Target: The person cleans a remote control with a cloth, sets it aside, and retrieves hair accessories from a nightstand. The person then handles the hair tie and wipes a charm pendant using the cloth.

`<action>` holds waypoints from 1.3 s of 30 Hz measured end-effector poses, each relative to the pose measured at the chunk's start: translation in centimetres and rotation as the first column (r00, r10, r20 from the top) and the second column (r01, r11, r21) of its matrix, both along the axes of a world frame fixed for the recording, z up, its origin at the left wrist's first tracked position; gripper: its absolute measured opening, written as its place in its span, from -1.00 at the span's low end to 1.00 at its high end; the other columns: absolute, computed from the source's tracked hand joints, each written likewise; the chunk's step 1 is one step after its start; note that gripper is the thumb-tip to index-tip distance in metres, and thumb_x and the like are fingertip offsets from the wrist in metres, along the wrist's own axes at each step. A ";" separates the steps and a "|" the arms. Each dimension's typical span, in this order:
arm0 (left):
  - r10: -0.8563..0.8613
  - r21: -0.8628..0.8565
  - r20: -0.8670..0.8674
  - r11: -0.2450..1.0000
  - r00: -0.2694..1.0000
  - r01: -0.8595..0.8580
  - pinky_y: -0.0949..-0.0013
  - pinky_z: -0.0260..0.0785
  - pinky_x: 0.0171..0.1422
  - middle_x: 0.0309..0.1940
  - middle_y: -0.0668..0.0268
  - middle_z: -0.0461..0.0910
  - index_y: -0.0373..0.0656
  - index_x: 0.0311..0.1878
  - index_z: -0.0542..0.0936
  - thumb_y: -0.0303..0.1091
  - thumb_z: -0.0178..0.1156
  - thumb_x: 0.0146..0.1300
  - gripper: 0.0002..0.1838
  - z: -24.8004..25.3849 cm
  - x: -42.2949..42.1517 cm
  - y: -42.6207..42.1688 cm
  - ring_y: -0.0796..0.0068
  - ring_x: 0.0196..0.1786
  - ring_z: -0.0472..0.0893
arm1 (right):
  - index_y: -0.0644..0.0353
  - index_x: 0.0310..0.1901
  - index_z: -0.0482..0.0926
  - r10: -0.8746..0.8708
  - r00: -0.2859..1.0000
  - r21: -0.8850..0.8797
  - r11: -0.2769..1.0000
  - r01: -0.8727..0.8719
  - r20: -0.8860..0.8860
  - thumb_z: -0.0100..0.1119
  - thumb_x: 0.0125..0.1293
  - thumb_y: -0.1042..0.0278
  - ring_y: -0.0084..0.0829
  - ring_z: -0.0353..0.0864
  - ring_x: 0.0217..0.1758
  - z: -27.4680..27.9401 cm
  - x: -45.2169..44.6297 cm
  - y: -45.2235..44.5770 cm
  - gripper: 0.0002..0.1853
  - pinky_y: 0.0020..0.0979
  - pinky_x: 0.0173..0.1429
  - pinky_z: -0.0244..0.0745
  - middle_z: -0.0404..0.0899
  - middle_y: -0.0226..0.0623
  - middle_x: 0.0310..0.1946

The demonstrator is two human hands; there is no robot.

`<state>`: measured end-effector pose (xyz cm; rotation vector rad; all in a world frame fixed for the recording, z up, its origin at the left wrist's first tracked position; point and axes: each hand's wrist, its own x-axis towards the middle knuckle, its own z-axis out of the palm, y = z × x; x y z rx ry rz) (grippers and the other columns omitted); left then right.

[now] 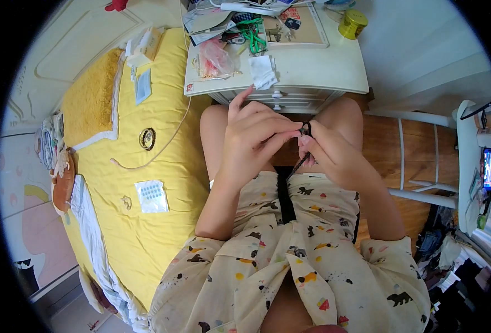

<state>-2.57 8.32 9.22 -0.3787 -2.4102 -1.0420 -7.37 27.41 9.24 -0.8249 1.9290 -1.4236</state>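
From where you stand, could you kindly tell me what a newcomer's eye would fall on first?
Most likely the bright yellow bedspread, spread across the left of the view with a fluffy yellow cushion at its upper left. In the centre, the left hand and right hand meet above the lap at a thin black cord. A yellow-green tin also stands out on the white cabinet at the top.

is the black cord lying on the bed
No, the left hand and right hand hold the black cord away from the bed.
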 end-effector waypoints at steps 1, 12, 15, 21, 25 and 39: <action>-0.003 -0.001 -0.012 1.000 1.000 0.003 0.06 0.13 0.36 -0.42 0.46 0.66 -0.02 -0.36 0.71 -0.42 0.39 -0.08 -0.85 0.0 0.0 0.0 0.48 -0.27 0.57 | 0.34 -0.26 0.27 -0.020 0.999 -0.009 1.000 0.020 0.037 -0.19 0.47 0.35 -0.23 0.55 -0.44 0.1 0.1 0.0 -0.79 -0.30 -0.33 0.44 0.50 -0.11 -0.49; -0.029 -0.015 -0.067 0.999 0.997 0.028 0.02 0.10 0.39 -0.37 0.46 0.67 -0.01 -0.31 0.70 -0.46 0.34 -0.06 -0.81 -0.3 0.0 -0.1 0.45 -0.23 0.55 | 0.31 -0.20 0.32 -0.033 0.922 -0.110 0.991 0.082 0.386 -0.18 0.49 0.31 -0.59 0.49 -0.49 1.2 0.0 -0.1 -0.79 -0.53 -0.42 0.43 0.48 -0.32 -0.46; -0.036 -0.021 -0.074 0.999 0.997 0.034 0.02 0.09 0.39 -0.36 0.48 0.66 0.00 -0.31 0.70 -0.47 0.34 -0.06 -0.81 -0.3 0.0 -0.2 0.46 -0.24 0.54 | 0.28 -0.14 0.29 0.007 0.879 -0.133 0.989 0.064 0.476 -0.18 0.49 0.31 -0.57 0.49 -0.49 1.1 -0.1 -0.1 -0.81 -0.53 -0.41 0.44 0.48 -0.30 -0.43; -0.082 0.003 -0.077 0.997 0.994 0.082 0.04 0.09 0.38 -0.35 0.50 0.65 0.02 -0.30 0.71 -0.46 0.32 -0.03 -0.81 -0.7 -0.2 -0.5 0.47 -0.25 0.52 | 0.25 -0.06 0.21 0.090 0.850 -0.173 0.985 0.002 0.520 -0.20 0.49 0.34 -0.54 0.50 -0.50 1.5 0.1 -0.1 -0.84 -0.54 -0.43 0.44 0.46 -0.27 -0.43; -0.117 0.025 -0.097 0.992 0.988 0.120 0.08 0.09 0.37 -0.36 0.51 0.64 0.03 -0.28 0.71 -0.45 0.33 -0.03 -0.80 -1.2 -0.3 -0.7 0.48 -0.25 0.51 | 0.25 -0.06 0.21 0.115 0.837 -0.207 0.978 -0.002 0.535 -0.21 0.49 0.34 -0.52 0.50 -0.53 1.5 0.3 0.1 -0.84 -0.53 -0.47 0.43 0.45 -0.26 -0.43; -0.062 -0.061 -0.164 0.997 0.985 0.053 0.06 0.13 0.34 -0.31 0.47 0.69 0.01 -0.29 0.72 -0.44 0.30 -0.05 -0.80 -0.8 0.0 -0.8 0.47 -0.30 0.48 | 0.21 0.18 0.11 0.150 0.666 -0.294 0.949 0.110 0.731 -0.20 0.48 0.34 -0.50 0.41 -0.58 1.5 0.5 -0.1 -0.68 -0.49 -0.54 0.36 0.46 -0.19 -0.40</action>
